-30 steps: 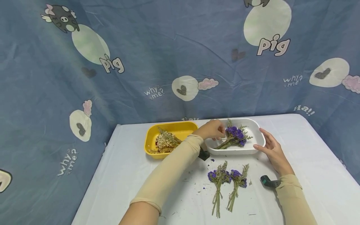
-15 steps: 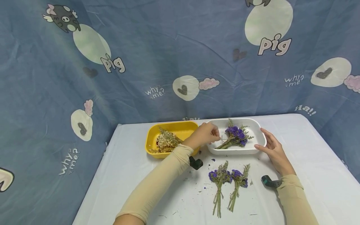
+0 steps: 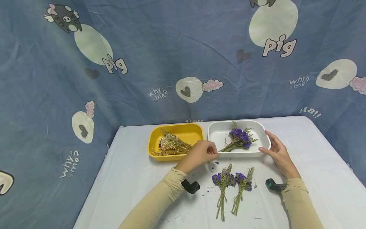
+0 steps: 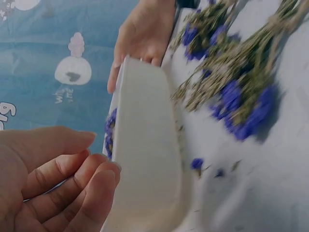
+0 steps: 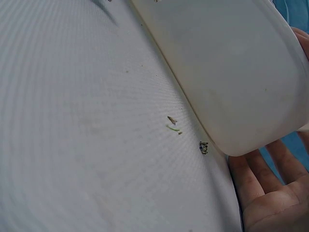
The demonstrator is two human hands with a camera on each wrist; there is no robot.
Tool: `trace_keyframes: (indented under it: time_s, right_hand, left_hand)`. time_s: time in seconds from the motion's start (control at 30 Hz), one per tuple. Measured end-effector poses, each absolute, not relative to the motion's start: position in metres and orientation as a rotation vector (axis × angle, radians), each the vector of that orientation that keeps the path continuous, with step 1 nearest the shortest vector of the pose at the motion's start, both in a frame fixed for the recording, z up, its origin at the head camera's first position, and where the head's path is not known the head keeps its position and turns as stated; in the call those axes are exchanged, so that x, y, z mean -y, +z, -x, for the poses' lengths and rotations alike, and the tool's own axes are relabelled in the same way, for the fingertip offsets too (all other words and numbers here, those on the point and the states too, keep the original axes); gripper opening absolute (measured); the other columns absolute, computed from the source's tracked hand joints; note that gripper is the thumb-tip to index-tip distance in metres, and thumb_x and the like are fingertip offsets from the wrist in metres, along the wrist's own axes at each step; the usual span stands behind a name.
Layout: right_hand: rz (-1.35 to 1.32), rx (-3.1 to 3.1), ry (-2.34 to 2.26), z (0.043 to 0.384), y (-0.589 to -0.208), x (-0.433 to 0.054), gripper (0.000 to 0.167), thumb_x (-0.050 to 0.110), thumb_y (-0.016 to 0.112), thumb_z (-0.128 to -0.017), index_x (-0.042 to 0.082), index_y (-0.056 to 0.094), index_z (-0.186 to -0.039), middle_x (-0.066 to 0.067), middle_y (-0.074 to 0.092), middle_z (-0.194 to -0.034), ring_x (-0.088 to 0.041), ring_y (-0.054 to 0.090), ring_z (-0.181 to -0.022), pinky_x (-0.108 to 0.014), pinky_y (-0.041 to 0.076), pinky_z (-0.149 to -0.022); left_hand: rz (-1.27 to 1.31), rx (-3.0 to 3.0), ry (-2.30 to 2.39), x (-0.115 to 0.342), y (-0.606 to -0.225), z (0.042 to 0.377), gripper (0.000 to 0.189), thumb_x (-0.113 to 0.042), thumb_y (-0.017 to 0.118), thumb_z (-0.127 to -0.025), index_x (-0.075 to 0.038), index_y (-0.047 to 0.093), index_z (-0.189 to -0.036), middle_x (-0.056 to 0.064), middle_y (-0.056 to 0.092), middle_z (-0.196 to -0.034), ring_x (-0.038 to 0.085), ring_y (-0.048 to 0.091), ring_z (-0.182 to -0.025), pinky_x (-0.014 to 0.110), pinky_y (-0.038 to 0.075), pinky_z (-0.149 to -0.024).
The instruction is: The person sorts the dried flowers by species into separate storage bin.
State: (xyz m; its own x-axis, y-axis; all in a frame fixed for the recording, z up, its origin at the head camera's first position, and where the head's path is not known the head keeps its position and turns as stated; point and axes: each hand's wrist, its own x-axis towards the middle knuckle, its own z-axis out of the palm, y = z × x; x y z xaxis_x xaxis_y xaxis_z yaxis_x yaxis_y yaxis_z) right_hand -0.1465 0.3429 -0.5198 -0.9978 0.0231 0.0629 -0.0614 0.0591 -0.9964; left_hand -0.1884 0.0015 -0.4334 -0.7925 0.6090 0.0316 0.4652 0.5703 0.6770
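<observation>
A white tray [image 3: 240, 155] stands at the back of the table with a bunch of purple dried flowers [image 3: 240, 136] inside. My right hand [image 3: 278, 156] holds the tray's right end, thumb at the front corner and fingers along the far side; in the right wrist view its fingers [image 5: 256, 174] lie against the tray's end. At the front left corner of the tray is my left hand [image 3: 201, 154], its fingers loosely bent. The left wrist view shows a gap between thumb and fingers of that hand [image 4: 58, 179], with nothing seen between them.
A yellow tray [image 3: 152, 140] with pale dried flowers [image 3: 171, 143] stands left of the white one. Two tied purple bunches, one left [image 3: 222, 187] and one right [image 3: 241, 187], lie on the white tablecloth [image 3: 114, 190] among scattered bits. A blue printed curtain [image 3: 160, 63] hangs behind.
My left hand has come out of the white tray, moving left and toward me to its front left corner. My right hand keeps its place on the tray's end.
</observation>
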Motion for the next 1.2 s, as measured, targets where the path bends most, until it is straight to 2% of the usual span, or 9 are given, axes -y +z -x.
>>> trace_keyframes:
  time_s: [0.43,0.73,0.97,1.2]
  right_hand:
    - [-0.039,2.231,2.113,0.146,-0.52,-0.341,0.086,0.006,0.071,-0.097,0.023,0.022,-0.166,-0.007,0.012,-0.176,-0.023,0.015,-0.162,-0.006,0.032,-0.118]
    - [-0.041,2.237,2.104,0.146,-0.52,-0.342,0.085,0.007,0.071,-0.097,0.023,0.023,-0.166,-0.01,0.012,-0.175,-0.024,0.017,-0.162,-0.006,0.033,-0.117]
    - [-0.04,2.24,2.102,0.145,-0.52,-0.342,0.086,0.007,0.07,-0.097,0.023,0.022,-0.166,-0.009,0.012,-0.175,-0.023,0.016,-0.162,-0.006,0.031,-0.119]
    - [-0.032,2.245,2.098,0.146,-0.52,-0.342,0.085,0.007,0.07,-0.098,0.024,0.022,-0.166,-0.008,0.012,-0.175,-0.024,0.016,-0.162,-0.007,0.031,-0.119]
  left_hand:
    - [-0.824,-2.572,1.109,0.009,-0.463,0.138,0.018,-0.018,0.082,-0.088,-0.015,0.069,-0.076,-0.01,0.063,-0.07,-0.004,0.051,-0.061,0.012,0.049,-0.061]
    - [-0.713,-2.529,1.123,0.01,-0.482,0.106,0.027,-0.029,0.088,-0.083,-0.017,0.066,-0.071,-0.013,0.059,-0.062,-0.002,0.049,-0.053,0.014,0.046,-0.053]
    - [-0.62,-2.48,1.187,0.01,-0.494,0.094,0.029,-0.028,0.092,-0.077,-0.017,0.067,-0.068,-0.012,0.06,-0.058,0.001,0.051,-0.05,0.016,0.047,-0.051]
    - [-0.685,-2.519,1.17,0.009,-0.499,0.089,0.025,-0.024,0.091,-0.077,-0.015,0.069,-0.07,-0.014,0.063,-0.061,-0.007,0.051,-0.051,0.01,0.048,-0.056]
